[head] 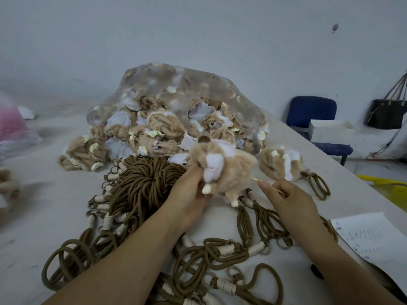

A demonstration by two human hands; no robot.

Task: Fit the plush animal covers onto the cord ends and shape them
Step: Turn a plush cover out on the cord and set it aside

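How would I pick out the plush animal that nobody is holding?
Find the big clear bag of plush covers. Just right of it lies one tan-and-white plush animal. Unlike its neighbours, it lies alone, with a brown cord loop trailing from it.

Plush [222, 168]: tan and white, cream feet, held up off the table in left hand [189, 194], a bit blurred. Thin stick [255, 179] pinched in right hand [293, 201], tip just beside plush. Second plush [284, 164] lies on the table to the right, brown loop [319, 187] trailing from it. Loose covers [154, 128], tan/white, crumpled, piled behind, spilling from clear bag [198, 84]. Brown cords [145, 183] with cream-wrapped ends heaped left of plush; more cords [220, 254] spread in front.
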